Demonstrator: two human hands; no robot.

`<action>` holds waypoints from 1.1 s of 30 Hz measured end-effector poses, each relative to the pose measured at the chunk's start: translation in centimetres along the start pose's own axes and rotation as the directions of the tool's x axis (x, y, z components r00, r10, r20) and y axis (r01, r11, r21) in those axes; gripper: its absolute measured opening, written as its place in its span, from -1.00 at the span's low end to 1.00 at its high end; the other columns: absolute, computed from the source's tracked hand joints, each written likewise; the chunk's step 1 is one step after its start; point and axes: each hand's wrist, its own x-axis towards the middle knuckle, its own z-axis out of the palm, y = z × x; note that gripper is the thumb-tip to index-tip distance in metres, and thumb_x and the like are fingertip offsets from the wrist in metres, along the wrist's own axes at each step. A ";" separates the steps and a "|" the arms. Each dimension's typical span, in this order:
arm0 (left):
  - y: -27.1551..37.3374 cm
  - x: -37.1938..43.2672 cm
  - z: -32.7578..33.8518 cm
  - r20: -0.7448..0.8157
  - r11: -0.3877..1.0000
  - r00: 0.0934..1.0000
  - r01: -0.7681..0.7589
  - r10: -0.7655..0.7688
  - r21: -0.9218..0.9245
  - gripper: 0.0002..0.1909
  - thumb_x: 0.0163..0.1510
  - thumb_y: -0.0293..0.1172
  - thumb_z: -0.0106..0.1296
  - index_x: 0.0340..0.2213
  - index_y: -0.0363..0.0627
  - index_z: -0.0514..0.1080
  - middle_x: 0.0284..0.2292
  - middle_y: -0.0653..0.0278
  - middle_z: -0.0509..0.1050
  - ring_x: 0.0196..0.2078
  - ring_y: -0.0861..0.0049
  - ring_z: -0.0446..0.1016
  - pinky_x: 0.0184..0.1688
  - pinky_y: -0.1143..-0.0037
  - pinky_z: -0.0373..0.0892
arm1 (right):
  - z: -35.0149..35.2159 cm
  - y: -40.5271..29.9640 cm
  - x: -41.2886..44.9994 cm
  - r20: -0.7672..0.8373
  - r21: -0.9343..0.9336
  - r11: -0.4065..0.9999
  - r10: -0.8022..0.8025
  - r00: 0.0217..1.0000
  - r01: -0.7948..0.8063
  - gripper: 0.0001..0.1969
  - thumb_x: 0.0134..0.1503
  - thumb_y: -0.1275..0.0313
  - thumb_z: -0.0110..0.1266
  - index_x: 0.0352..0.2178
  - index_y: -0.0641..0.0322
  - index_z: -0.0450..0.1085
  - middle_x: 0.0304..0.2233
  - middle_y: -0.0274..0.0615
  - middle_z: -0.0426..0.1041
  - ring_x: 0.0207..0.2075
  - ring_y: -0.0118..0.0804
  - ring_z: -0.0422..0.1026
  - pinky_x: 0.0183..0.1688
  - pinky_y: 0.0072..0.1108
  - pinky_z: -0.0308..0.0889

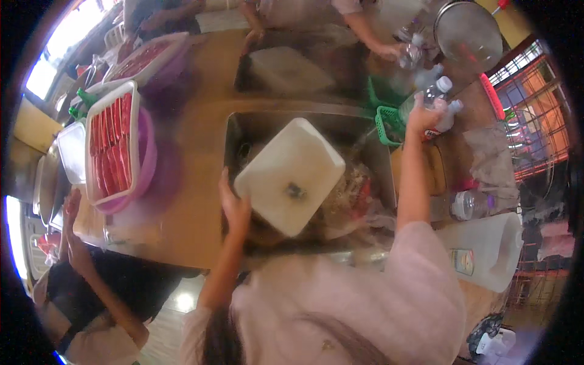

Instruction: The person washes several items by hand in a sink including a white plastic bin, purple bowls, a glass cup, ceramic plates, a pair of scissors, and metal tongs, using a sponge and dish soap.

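A white plastic tray point(292, 169) is tilted over a sink basin point(310, 109), with a dark spot on its face. My left hand point(236, 205) grips the tray's lower left edge. Over at the right, my right hand point(425, 114) closes around a clear plastic bottle point(442, 86) with a white cap. More capped bottles stand against it, partly hidden by my fingers. Beside that hand sits a small green plastic basket point(385, 130). Under the tray, the basin holds something reddish point(362, 196) in a blurred clear wrap.
A tray of red packaged sticks point(112, 146) rests on a purple basin point(148, 155) at left. A second sink point(346, 54) lies beyond, where another person's hand point(390, 51) touches a bottle. One more person's hands point(75, 237) are at lower left. At right stands a translucent container point(488, 251).
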 end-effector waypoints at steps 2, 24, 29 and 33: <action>1.5 1.2 -0.5 -0.041 0.999 0.999 -0.015 0.014 -0.034 -0.45 -0.19 -0.46 -0.06 -0.11 -0.34 0.09 -0.11 0.00 0.18 -0.03 0.21 0.12 0.02 0.43 0.02 | -3.6 -5.7 1.5 0.072 0.154 0.988 -0.016 0.997 0.005 -0.51 -0.37 0.35 0.20 -0.38 0.37 0.20 -0.34 -0.03 0.26 -0.27 -0.13 0.25 -0.20 -0.44 0.16; 6.1 9.0 3.0 0.713 0.842 0.639 0.185 0.289 -0.507 -0.65 -0.05 -0.46 -0.17 -0.15 -0.19 0.22 -0.14 0.31 0.26 -0.10 0.54 0.20 -0.06 0.56 0.13 | -8.5 -11.7 -16.7 0.731 0.198 0.721 -0.560 -0.391 -0.664 -0.77 -0.13 0.40 -0.05 -0.38 0.25 0.26 -0.39 -0.20 0.33 -0.32 -0.35 0.31 -0.26 -0.53 0.24; 3.0 7.6 2.9 0.838 0.921 0.507 0.194 0.201 -0.338 -0.63 -0.07 -0.53 -0.20 -0.14 -0.16 0.22 -0.14 0.31 0.25 -0.10 0.54 0.20 -0.08 0.57 0.15 | -9.6 -12.7 -16.9 0.507 -0.465 0.410 -0.603 -0.616 -0.785 -0.72 -0.19 0.40 0.00 -0.37 0.26 0.26 -0.40 -0.21 0.36 -0.36 -0.36 0.33 -0.27 -0.55 0.24; 2.3 6.7 3.2 0.814 0.896 0.546 0.238 0.197 -0.376 -0.68 -0.04 -0.55 -0.28 -0.18 -0.16 0.25 -0.18 0.33 0.27 -0.14 0.54 0.23 -0.12 0.57 0.18 | -9.4 -13.0 -17.3 0.449 -0.207 0.644 -0.607 -0.656 -0.736 -0.71 -0.17 0.37 -0.03 -0.34 0.24 0.28 -0.40 -0.27 0.35 -0.34 -0.40 0.32 -0.31 -0.59 0.23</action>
